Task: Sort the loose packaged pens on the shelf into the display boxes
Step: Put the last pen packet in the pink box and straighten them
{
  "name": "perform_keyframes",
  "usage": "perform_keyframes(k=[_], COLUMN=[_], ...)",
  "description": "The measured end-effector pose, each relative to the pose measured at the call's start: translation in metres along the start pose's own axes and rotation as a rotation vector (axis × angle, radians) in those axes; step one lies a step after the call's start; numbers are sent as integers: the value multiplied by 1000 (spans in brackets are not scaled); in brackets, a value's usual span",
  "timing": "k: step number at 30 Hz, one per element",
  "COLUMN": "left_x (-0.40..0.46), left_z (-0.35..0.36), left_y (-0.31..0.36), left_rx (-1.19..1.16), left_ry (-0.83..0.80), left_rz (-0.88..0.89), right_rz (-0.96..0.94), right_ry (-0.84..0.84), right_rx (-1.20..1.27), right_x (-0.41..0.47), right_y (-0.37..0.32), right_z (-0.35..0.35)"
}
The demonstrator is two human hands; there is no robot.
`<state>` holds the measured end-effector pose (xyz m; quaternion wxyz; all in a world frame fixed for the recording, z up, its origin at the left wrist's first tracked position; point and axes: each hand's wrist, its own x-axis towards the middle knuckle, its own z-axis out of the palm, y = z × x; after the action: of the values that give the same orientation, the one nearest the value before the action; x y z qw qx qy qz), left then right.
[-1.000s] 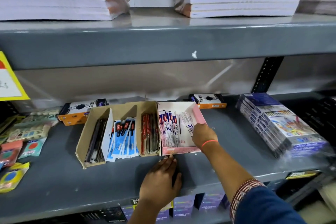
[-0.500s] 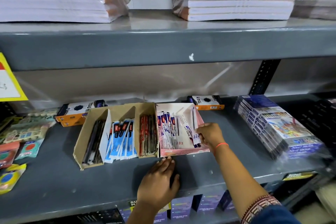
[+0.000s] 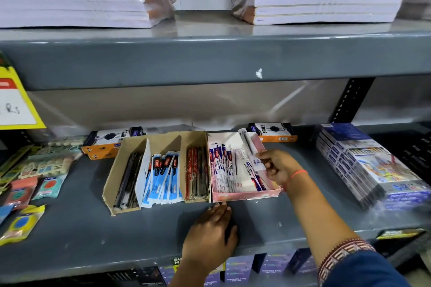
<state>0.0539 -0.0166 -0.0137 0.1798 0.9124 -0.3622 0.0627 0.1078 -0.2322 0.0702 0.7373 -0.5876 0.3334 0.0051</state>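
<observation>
My right hand (image 3: 278, 166) is over the right side of the pink display box (image 3: 245, 193), and its fingers are closed in a pinch on one packaged pen (image 3: 250, 150), which I hold by its lower part so that the top leans toward the back wall of the box. My left hand (image 3: 210, 237) lies flat and open on the shelf (image 3: 81, 228), near the front edge, with the fingertips just at the front wall of the pink box; it holds nothing. The pink box stands touching the right side of the brown cardboard box (image 3: 161, 170), which has black, blue and red pen packs in its own compartments. The other white and blue packs in the pink box (image 3: 224, 165) lie mostly along its left side. To do this step well, I think I should lay the pen with the same direction as those packs, slide it down beside them and not across them, and let go only when it rests on the bottom. The left hand can keep the light box from sliding back. I see no loose pens on the bare shelf around the boxes.
</observation>
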Motion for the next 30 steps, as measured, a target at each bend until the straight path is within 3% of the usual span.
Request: perform_keyframes(k=[3,9,12,21,26,28,30], left_x=[0,-1,-1,-1,-3,-2,-2], left_z=[5,18,21,20,7,8,9], left_y=[-3,-11,-12,-11,-4,-2,-3], left_rx=[-30,26,44,1,29,66,111], left_ry=[-66,-22,-24,-28,49,71,81], left_rz=[-45,-42,-55,-56,-4,1,14], right_rz=[16,-381,-474,-425,-388,-410,-475], right_ry=[-89,-90,-79,-116,-54,30,163], right_rx=[62,-57,-121,-56,-38,-124,-434], right_x=[-3,-11,-9,0,7,15,25], right_y=[-1,8,13,14,-11,-26,-45], right_z=[-7,-12,-16,-19,-12,-6,-1])
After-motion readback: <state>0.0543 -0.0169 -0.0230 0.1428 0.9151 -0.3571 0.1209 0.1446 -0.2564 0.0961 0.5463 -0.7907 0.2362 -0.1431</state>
